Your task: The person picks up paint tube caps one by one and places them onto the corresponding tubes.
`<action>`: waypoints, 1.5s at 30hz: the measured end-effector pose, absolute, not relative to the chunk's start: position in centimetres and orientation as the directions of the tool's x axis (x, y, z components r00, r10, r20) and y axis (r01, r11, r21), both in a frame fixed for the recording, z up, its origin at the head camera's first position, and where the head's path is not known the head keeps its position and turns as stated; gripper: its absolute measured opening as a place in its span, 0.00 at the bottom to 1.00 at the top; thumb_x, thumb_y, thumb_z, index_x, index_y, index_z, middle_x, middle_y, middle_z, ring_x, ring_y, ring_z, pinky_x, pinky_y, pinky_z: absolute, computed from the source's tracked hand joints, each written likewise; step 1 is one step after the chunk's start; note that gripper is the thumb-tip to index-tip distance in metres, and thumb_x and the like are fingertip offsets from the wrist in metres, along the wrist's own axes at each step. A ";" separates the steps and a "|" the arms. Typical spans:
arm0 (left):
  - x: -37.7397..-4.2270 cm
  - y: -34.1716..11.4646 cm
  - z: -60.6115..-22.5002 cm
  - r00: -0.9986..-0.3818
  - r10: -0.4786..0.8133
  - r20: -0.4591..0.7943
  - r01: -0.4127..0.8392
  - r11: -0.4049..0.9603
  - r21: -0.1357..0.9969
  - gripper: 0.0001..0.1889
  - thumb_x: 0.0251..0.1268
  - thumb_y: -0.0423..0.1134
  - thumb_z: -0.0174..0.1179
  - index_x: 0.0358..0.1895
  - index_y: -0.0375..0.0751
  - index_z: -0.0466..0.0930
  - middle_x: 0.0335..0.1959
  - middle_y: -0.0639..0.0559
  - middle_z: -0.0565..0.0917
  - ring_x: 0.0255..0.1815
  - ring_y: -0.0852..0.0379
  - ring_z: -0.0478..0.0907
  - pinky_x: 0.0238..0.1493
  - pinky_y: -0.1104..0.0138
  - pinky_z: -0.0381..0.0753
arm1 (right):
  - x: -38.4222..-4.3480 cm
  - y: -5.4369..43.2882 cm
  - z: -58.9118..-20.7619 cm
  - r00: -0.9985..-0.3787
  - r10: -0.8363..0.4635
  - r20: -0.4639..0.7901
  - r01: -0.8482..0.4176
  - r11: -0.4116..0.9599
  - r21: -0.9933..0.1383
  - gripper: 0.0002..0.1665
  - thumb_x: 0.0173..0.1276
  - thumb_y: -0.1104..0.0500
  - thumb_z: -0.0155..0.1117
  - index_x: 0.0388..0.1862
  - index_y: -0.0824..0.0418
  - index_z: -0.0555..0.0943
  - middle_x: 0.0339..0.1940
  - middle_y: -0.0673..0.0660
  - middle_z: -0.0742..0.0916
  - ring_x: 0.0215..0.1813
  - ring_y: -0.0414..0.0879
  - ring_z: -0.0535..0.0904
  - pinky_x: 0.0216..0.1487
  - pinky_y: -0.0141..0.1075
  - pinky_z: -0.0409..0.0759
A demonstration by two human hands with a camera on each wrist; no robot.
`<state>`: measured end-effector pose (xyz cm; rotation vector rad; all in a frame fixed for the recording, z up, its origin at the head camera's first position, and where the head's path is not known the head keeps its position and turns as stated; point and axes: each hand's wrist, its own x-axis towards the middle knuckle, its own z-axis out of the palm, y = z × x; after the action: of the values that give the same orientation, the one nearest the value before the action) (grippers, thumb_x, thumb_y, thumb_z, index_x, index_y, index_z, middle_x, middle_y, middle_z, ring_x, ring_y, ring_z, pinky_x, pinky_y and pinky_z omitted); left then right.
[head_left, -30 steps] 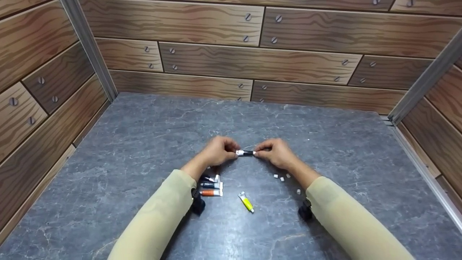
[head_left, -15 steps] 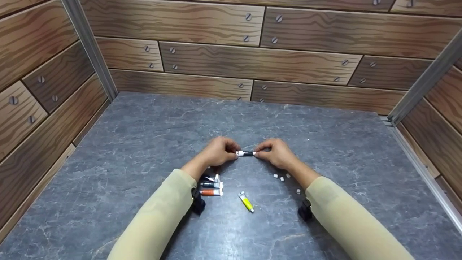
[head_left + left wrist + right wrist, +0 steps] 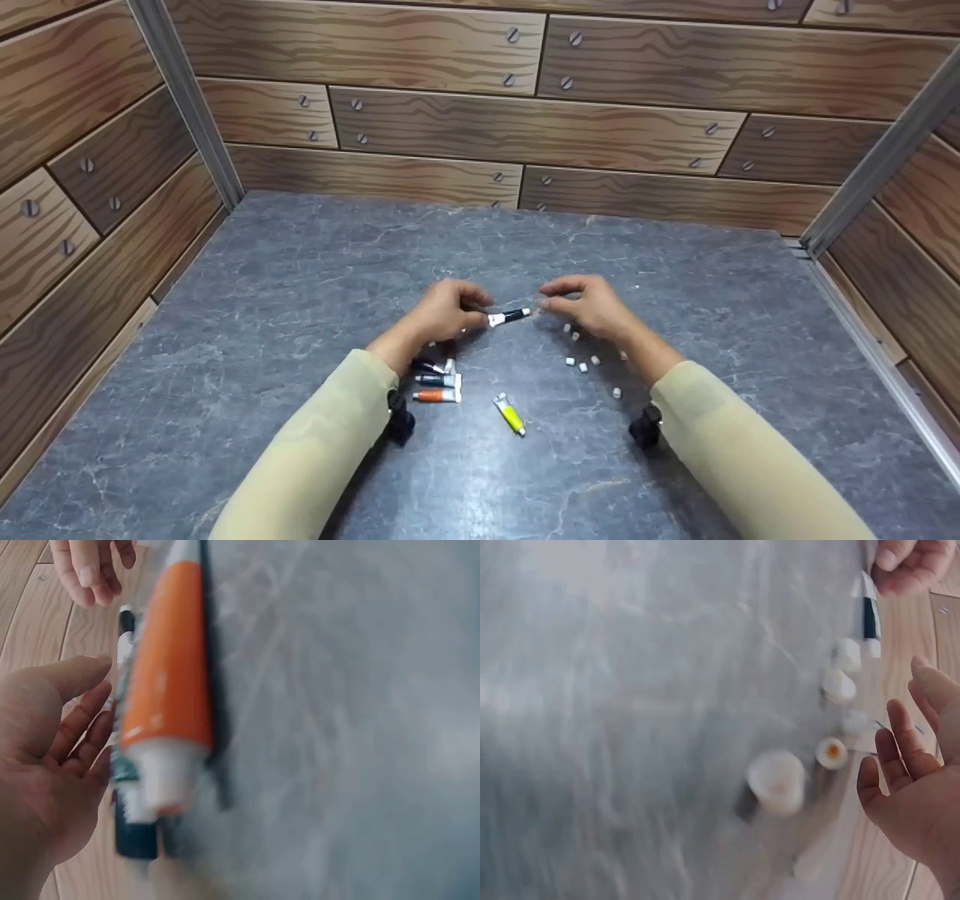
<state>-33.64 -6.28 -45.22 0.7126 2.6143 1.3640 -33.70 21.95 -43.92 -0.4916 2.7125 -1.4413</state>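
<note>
A small black paint tube (image 3: 514, 316) with a white cap lies on the table between the two hands. In the head view my left hand (image 3: 446, 311) is at its white flat end. The thumb tip is close to that end, and whether it touches cannot be made out. The index finger stands apart from the thumb. Just beyond the capped end hovers my right hand (image 3: 592, 306), its fingers parted and holding nothing. The right wrist view shows that hand (image 3: 915, 787) with loosely bent fingers.
Near the left wrist lie an orange tube (image 3: 436, 395), a dark blue tube (image 3: 435, 380) and a black one (image 3: 427, 366). A yellow tube (image 3: 510, 415) sits closer to the front. Several loose white caps (image 3: 583, 367) are scattered by the right wrist. Wood-patterned walls (image 3: 435, 120) surround the table.
The right hand has let go of the tube's capped end and drawn back to the right. The left fingers have spread. The tube has turned slightly, its cap end pointing farther back.
</note>
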 end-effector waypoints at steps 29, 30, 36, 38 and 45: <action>-25.3 -5.6 -41.9 -0.635 0.771 0.045 0.588 0.445 0.676 0.17 0.64 0.34 0.76 0.55 0.40 0.90 0.54 0.51 0.90 0.63 0.54 0.82 0.69 0.55 0.77 | -28.6 28.4 -39.7 -0.921 -0.366 0.135 -0.317 0.500 -0.806 0.20 0.71 0.60 0.76 0.59 0.66 0.87 0.59 0.63 0.89 0.61 0.59 0.84 0.54 0.29 0.82; -25.0 -5.3 -41.9 -0.627 0.778 0.033 0.591 0.448 0.671 0.17 0.64 0.34 0.76 0.55 0.41 0.90 0.54 0.52 0.90 0.63 0.56 0.82 0.69 0.55 0.76 | -28.4 28.6 -39.7 -0.920 -0.368 0.132 -0.317 0.505 -0.803 0.20 0.71 0.60 0.76 0.59 0.66 0.87 0.59 0.63 0.89 0.62 0.60 0.83 0.54 0.29 0.82; -24.0 -4.4 -42.2 -0.569 0.822 -0.001 0.624 0.433 0.651 0.17 0.63 0.33 0.76 0.55 0.40 0.90 0.53 0.50 0.90 0.59 0.53 0.83 0.66 0.57 0.78 | -27.4 29.6 -40.0 -0.916 -0.388 0.102 -0.317 0.544 -0.777 0.21 0.70 0.59 0.77 0.59 0.65 0.88 0.58 0.63 0.89 0.53 0.52 0.86 0.50 0.30 0.83; -23.9 -4.1 -42.2 -0.542 0.840 0.000 0.636 0.410 0.653 0.17 0.63 0.32 0.75 0.55 0.37 0.89 0.52 0.47 0.90 0.58 0.49 0.85 0.65 0.57 0.79 | -27.1 29.8 -40.1 -0.914 -0.396 0.092 -0.317 0.552 -0.771 0.21 0.70 0.59 0.77 0.59 0.66 0.88 0.58 0.63 0.89 0.49 0.47 0.87 0.47 0.30 0.83; -23.9 -3.7 -42.6 -0.498 0.867 -0.016 0.670 0.396 0.628 0.17 0.61 0.32 0.76 0.54 0.36 0.89 0.47 0.47 0.91 0.49 0.51 0.87 0.56 0.65 0.83 | -26.2 30.5 -40.4 -0.904 -0.422 0.075 -0.330 0.575 -0.749 0.20 0.68 0.59 0.78 0.57 0.64 0.89 0.56 0.63 0.90 0.44 0.47 0.86 0.44 0.30 0.82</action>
<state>-23.86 -3.66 -42.56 1.3328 2.3184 0.8069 -26.18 30.52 -40.38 -0.6443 2.6874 -1.2417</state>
